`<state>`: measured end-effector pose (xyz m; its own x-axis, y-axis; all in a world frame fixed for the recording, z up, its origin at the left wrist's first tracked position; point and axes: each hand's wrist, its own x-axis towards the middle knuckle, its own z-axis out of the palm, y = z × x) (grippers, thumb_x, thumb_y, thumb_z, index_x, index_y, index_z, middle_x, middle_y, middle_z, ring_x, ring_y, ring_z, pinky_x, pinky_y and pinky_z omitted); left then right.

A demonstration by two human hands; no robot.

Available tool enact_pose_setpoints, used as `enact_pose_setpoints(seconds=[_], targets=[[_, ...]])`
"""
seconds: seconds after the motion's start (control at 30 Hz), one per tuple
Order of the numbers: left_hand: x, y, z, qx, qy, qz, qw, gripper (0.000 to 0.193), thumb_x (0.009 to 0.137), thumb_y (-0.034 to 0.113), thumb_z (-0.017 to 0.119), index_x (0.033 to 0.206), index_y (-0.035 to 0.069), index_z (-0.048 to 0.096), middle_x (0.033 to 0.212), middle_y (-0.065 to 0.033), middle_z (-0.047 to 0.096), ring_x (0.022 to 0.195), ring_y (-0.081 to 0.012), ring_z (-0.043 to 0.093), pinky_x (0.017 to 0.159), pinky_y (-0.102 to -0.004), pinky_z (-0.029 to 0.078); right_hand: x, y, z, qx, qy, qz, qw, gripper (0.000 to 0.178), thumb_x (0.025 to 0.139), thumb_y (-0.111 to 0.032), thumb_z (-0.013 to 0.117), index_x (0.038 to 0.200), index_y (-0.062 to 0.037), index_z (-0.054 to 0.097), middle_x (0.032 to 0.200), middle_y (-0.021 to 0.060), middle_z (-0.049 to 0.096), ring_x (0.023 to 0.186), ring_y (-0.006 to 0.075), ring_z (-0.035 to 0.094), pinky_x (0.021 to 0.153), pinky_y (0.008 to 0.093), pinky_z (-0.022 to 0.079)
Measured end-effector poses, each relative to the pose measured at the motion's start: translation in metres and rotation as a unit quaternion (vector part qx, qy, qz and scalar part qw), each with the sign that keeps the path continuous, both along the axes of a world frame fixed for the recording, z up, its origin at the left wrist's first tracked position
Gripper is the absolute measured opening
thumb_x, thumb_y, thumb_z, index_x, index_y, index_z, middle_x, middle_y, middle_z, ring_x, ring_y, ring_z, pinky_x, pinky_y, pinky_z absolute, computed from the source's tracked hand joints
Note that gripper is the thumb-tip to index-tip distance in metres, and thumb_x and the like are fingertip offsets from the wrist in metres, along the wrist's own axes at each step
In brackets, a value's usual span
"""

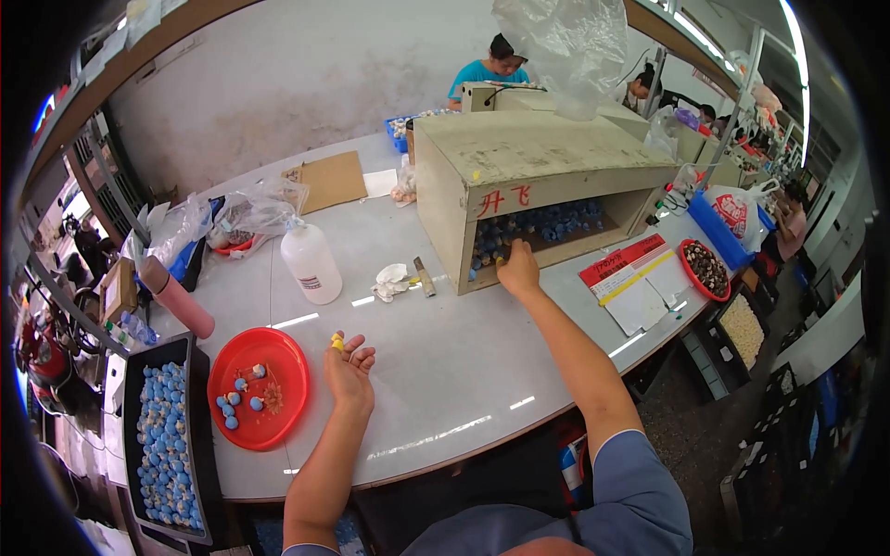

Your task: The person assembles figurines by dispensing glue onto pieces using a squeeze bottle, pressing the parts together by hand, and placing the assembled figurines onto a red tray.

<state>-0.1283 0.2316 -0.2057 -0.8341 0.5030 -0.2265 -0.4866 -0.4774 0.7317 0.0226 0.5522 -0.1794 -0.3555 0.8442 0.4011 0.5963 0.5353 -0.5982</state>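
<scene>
Now right hand (pixel 519 267) at box (pixel 547 146), red handwriting (pixel 492 200) above.

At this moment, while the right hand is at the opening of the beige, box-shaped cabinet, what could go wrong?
The right hand could knock some small blue pieces out of the beige cabinet, as they lie close to it. The left hand, if it swings left, might bump the round red plastic tray and set its loose blue balls rolling.

Bright tube light (pixel 804 93), glare on tabletop (pixel 454 361), bent edges
</scene>
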Motion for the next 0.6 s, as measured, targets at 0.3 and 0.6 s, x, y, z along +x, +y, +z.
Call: enact_pose_setpoints(seconds=[0.3,0.6], targets=[[0.014,0.005,0.008,-0.034,0.02,-0.012,0.999,0.034,0.098,0.017,0.041,0.13,0.004,0.042,0.101,-0.0141,0.059,0.069,-0.0199,0.061,0.062,-0.029,0.051,0.001,0.02,-0.005,-0.023,-0.193,-0.021,0.981,0.034,0.073,-0.01,0.069,0.105,0.0014,0.063,0.105,0.0199,0.064,0.104,0.0378,0.059,0.087,0.0446,0.051],[0.029,0.004,0.009,-0.142,0.085,-0.21,0.963,0.033,0.096,0.012,0.048,0.127,0.0,0.044,0.103,-0.0143,0.061,0.081,-0.0193,0.063,0.072,-0.0285,0.053,0.028,-0.06,-0.037,-0.264,0.248,0.243,0.9,0.03,0.081,-0.001,0.067,0.111,-0.001,0.061,0.092,0.0027,0.063,0.083,0.0095,0.058,0.073,0.0231,0.047]])
